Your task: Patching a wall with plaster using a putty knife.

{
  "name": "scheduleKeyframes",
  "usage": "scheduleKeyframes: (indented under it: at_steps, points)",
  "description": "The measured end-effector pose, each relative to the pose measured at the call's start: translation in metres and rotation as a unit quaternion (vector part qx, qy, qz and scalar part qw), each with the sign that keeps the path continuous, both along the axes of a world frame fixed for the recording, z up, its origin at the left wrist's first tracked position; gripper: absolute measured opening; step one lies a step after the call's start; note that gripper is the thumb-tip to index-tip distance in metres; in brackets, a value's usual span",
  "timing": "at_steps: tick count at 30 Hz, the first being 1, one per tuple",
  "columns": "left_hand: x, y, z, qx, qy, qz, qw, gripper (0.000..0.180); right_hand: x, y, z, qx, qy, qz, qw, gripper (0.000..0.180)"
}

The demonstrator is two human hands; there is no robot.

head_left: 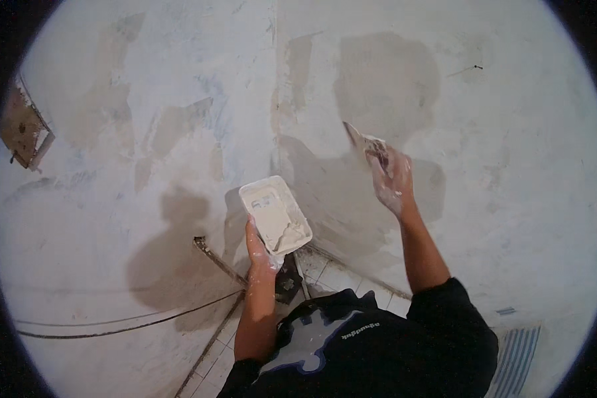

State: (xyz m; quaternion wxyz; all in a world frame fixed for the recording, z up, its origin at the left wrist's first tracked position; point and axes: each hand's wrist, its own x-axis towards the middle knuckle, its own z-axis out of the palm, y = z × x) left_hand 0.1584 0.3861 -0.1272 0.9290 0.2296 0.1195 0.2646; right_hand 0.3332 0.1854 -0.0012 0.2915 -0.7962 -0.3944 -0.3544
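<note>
My left hand point(261, 251) is closed on the lower left side of a white rectangular plastic tub point(298, 215). Cream-coloured filler paste point(272, 219) lies inside it, heaped toward the near end. At the right, my right hand point(393, 178) grips a putty knife point(358, 138), its blade angled up and left by the wall. Whether the blade touches the wall I cannot tell. White smears mark both hands. Around the knife the wall point(325, 186) shows greyish, darker patches, some of them shadows.
Two pale walls meet at a corner point(276, 86). A dark cable point(132, 330) sags along the left wall, near a pipe-like piece point(219, 260). White floor tiles point(335, 275) and a dark object point(288, 282) lie below. A nail point(477, 67) sticks out at upper right; a brown board point(23, 126) hangs far left.
</note>
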Motion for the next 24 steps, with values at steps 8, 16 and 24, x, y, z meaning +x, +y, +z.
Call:
scheduleKeyframes:
  at_steps: [8, 16, 24]
  points:
    - [0.024, -0.027, 0.005, 0.031, 0.034, -0.102, 0.994, 0.06, -0.061, -0.021, -0.047, 0.402, 0.537, 0.127, 0.731, 0.012]
    - [0.039, -0.061, 0.021, 0.091, 0.032, -0.12, 0.988, 0.06, -0.062, -0.054, -0.045, 0.35, 0.584, 0.186, 0.708, 0.016]
    - [0.061, -0.106, 0.036, 0.122, 0.051, -0.097, 0.986, 0.063, -0.044, -0.073, -0.052, 0.285, 0.597, 0.187, 0.727, 0.023]
